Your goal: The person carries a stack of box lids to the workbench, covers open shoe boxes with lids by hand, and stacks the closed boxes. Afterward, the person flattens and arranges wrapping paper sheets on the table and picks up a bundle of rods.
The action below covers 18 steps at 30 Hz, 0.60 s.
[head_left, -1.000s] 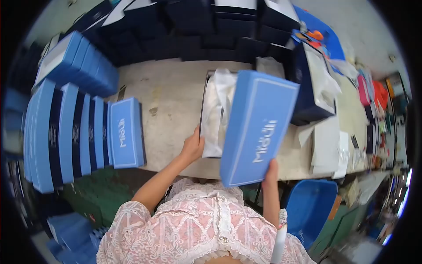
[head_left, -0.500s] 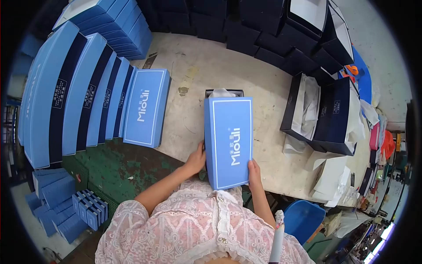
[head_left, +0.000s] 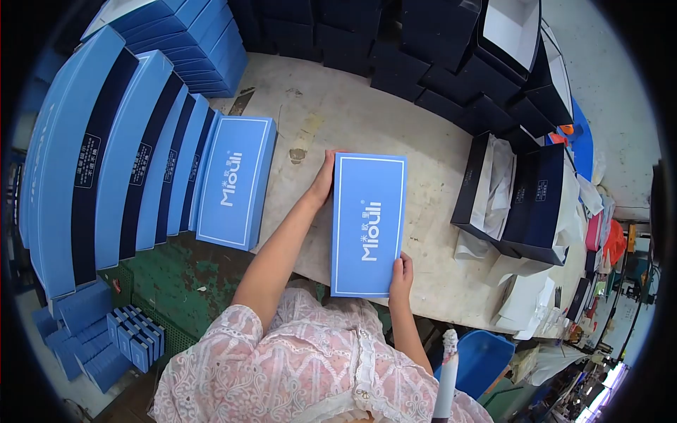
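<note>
light-blue cardboard fills the middle of the view: a closed blue box (head_left: 369, 224) with white lettering lies flat on the bench (head_left: 423, 134), its near end close to the bench edge. the left hand (head_left: 326, 176) is at the box's far left corner, fingers pressed together along the side wall; the right hand (head_left: 401, 271) is at the near right corner, fingers curled over the lid edge (thumb side hidden, so i cannot tell how firm the hold is).

left of the left fingers, apart from them, stands a row of blue boxes (head_left: 141, 155), the nearest leaning with its printed lid up. right of the right fingers sit open dark navy boxes (head_left: 525, 194) with white tissue paper (head_left: 502, 183) in them.

the likely trouble, as i judge it: with only two diagonal corners held, the lid could sit skewed or lift at the free corners. a push toward the near edge could tip the box off the bench. sliding it left carelessly could knock the leaning row.
</note>
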Each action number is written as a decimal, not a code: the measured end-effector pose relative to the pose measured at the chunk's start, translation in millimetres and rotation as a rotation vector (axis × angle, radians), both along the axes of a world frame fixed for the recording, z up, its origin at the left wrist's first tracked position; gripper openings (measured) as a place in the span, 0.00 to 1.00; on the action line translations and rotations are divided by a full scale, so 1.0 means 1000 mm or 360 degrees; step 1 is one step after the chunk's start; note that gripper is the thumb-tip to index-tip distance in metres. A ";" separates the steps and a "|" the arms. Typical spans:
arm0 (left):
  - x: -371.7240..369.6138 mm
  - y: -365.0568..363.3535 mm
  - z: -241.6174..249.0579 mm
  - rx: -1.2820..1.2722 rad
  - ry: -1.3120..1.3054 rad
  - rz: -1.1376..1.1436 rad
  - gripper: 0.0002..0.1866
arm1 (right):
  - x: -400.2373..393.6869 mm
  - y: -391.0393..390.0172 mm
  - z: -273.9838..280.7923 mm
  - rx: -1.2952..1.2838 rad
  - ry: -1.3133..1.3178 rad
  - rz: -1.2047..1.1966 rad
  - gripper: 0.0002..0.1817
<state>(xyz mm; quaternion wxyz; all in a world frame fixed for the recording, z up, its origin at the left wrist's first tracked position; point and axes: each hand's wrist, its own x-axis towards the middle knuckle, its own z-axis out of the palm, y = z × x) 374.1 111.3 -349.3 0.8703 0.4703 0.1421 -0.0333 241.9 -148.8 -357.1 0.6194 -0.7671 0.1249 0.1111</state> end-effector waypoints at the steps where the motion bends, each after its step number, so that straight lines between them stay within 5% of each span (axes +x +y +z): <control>1: -0.005 -0.001 -0.007 0.0107 -0.0031 -0.0060 0.36 | -0.006 0.001 -0.001 -0.0024 -0.0028 0.0013 0.17; 4: -0.026 -0.001 -0.021 0.0432 -0.0106 -0.0232 0.38 | -0.058 -0.011 -0.050 0.0094 -0.0062 0.0097 0.22; 7: -0.057 -0.010 -0.003 0.0642 -0.0079 -0.0406 0.42 | -0.034 -0.010 -0.034 -0.0119 -0.0414 0.0431 0.28; 9: -0.068 -0.018 0.004 0.0631 -0.0021 -0.0523 0.41 | 0.042 0.009 -0.003 -0.0021 -0.0236 0.0327 0.29; 12: -0.067 -0.022 0.010 0.0656 0.0003 -0.0510 0.36 | 0.124 0.023 0.034 0.0185 0.0005 0.0500 0.30; 18: -0.072 -0.013 0.009 0.0720 -0.0066 -0.0254 0.20 | 0.115 0.030 0.042 0.0012 -0.0251 0.0739 0.29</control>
